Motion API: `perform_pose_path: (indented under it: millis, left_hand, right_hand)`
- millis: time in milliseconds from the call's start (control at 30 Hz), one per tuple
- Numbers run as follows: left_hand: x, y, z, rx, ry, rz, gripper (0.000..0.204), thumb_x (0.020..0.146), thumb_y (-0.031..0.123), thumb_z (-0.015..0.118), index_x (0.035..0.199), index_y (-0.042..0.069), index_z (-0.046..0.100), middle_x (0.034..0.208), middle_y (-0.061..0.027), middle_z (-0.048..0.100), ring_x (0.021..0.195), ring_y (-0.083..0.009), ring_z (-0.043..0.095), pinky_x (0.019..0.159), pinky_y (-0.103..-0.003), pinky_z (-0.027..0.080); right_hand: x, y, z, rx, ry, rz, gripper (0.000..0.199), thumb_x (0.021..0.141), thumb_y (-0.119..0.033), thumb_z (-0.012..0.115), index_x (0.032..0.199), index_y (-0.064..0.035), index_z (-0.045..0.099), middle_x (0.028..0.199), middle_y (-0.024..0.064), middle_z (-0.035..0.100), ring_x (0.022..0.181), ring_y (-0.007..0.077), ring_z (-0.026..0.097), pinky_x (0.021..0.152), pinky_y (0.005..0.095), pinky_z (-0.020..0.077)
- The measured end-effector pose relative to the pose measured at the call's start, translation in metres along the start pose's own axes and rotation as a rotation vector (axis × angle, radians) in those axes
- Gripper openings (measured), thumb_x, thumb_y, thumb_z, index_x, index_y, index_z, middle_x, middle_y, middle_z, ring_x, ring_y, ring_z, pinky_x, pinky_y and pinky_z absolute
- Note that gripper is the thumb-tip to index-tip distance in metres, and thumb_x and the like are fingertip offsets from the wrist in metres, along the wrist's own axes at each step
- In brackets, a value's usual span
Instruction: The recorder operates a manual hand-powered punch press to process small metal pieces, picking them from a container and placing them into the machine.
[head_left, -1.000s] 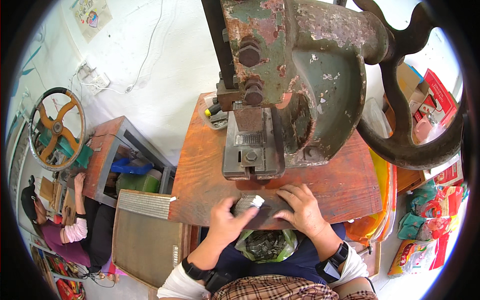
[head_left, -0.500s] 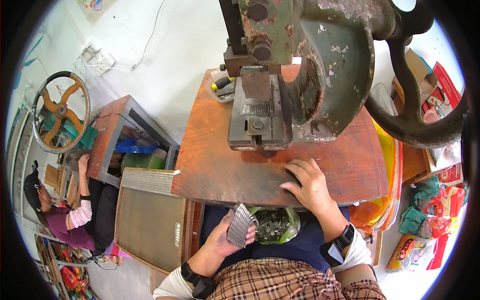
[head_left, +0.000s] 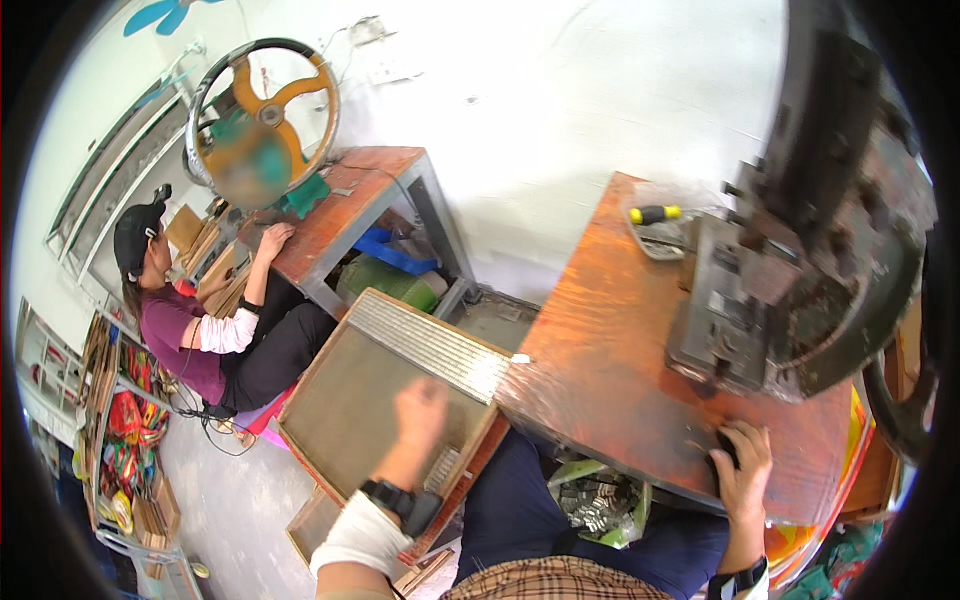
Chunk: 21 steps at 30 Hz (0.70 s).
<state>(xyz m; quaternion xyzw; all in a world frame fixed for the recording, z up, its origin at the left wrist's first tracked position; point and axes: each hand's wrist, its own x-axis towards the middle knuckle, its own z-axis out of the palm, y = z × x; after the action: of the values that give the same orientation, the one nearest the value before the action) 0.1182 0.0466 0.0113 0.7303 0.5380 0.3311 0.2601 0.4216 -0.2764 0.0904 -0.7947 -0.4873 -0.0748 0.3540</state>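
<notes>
My left hand [head_left: 421, 408], smeared by motion, hovers over a shallow wood-framed tray [head_left: 345, 400]. Whether its fingers hold anything cannot be made out. Rows of small silvery metal pieces [head_left: 430, 345] line the tray's far side, and a short row [head_left: 441, 468] lies near its right edge. My right hand [head_left: 745, 465] rests at the front edge of the wooden tabletop [head_left: 600, 340], fingers apart and holding nothing. Between my legs, a pale green plastic bag [head_left: 640, 510] holds many loose metal pieces [head_left: 598, 503], a lighter cluster among them.
A heavy hand press [head_left: 740, 310] stands on the tabletop at right. Behind it, a plastic container [head_left: 660, 252] holds a yellow-and-black handled tool [head_left: 655, 214]. Far left, a co-worker [head_left: 190, 330] sits by another bench [head_left: 375, 170] with a large handwheel [head_left: 268, 115].
The view has swung left. My left hand has moved from near the bag to above the tray; the slab of metal pieces it held no longer shows clearly. My right hand stays on the tabletop.
</notes>
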Motion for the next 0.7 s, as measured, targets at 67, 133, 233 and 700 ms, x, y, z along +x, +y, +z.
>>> perform_pose_path:
  millis: [67, 133, 233, 700]
  left_hand:
    - [0.068, -0.078, -0.031, 0.364, 0.254, -0.012, 0.031, 0.086, 0.024, 0.059, 0.104, -0.001, 0.063, 0.111, -0.0232, 0.060, 0.103, -0.0364, 0.057, 0.092, -0.040, 0.043]
    - [0.125, -0.151, -0.051, 0.597, 0.191, 0.014, 0.047, 0.090, 0.033, 0.054, 0.124, 0.000, 0.052, 0.134, -0.0198, 0.046, 0.125, -0.0353, 0.041, 0.105, -0.045, 0.031]
    - [0.173, -0.161, -0.043, 0.659, 0.053, -0.091, 0.059, 0.093, 0.042, 0.045, 0.136, 0.002, 0.039, 0.146, -0.0135, 0.033, 0.137, -0.0317, 0.025, 0.109, -0.051, 0.022]
    - [0.195, -0.177, -0.026, 0.767, 0.006, -0.006, 0.055, 0.096, 0.041, 0.036, 0.135, 0.003, 0.042, 0.145, -0.0122, 0.036, 0.137, -0.0275, 0.028, 0.109, -0.052, 0.019]
  right_hand:
    - [0.003, -0.005, 0.004, -0.004, -0.010, 0.009, 0.029, 0.068, -0.014, 0.069, 0.093, 0.0000, 0.062, 0.097, 0.0168, 0.061, 0.091, 0.0363, 0.056, 0.088, 0.0467, 0.0405]
    - [0.005, -0.003, 0.007, -0.025, -0.023, -0.013, 0.028, 0.071, -0.016, 0.066, 0.092, 0.0009, 0.062, 0.095, 0.0172, 0.060, 0.090, 0.0367, 0.055, 0.086, 0.0458, 0.0412]
    - [0.010, -0.008, 0.009, -0.087, -0.066, 0.001, 0.025, 0.073, -0.016, 0.061, 0.091, 0.0021, 0.059, 0.094, 0.0174, 0.054, 0.091, 0.0346, 0.051, 0.083, 0.0418, 0.0418]
    - [0.007, 0.000, 0.018, -0.236, -0.079, 0.052, 0.023, 0.073, -0.005, 0.058, 0.095, 0.0006, 0.055, 0.097, 0.0191, 0.050, 0.091, 0.0350, 0.049, 0.083, 0.0405, 0.0403]
